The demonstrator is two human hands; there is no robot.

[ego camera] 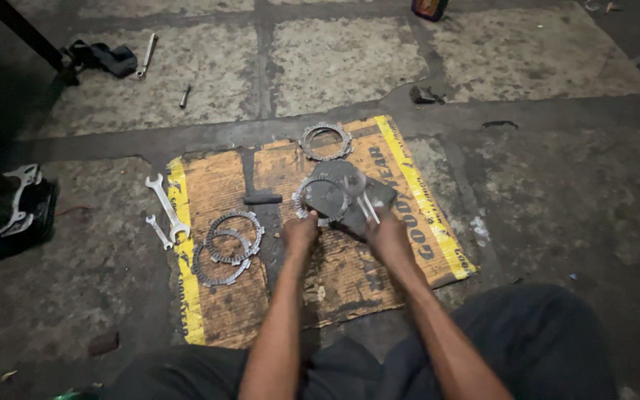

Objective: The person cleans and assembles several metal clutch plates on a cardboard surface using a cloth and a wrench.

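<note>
hands (299, 231) (387, 235) hold toothed clutch ring (321, 198) and spanner (368, 207) over cardboard (350, 274)

On cardboard (350, 274): ring (326, 141) at far edge; ring stack (228, 247) at left; wrenches (166, 211) on floor, left of cardboard.

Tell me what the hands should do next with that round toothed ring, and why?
Probably lift the ring clear and lay it with the stack of rings on the cardboard. The left hand already pinches the ring's near edge, the right hand grips a thin silver tool beside it, and similar rings lie sorted to the left, so it likely belongs there.
</note>
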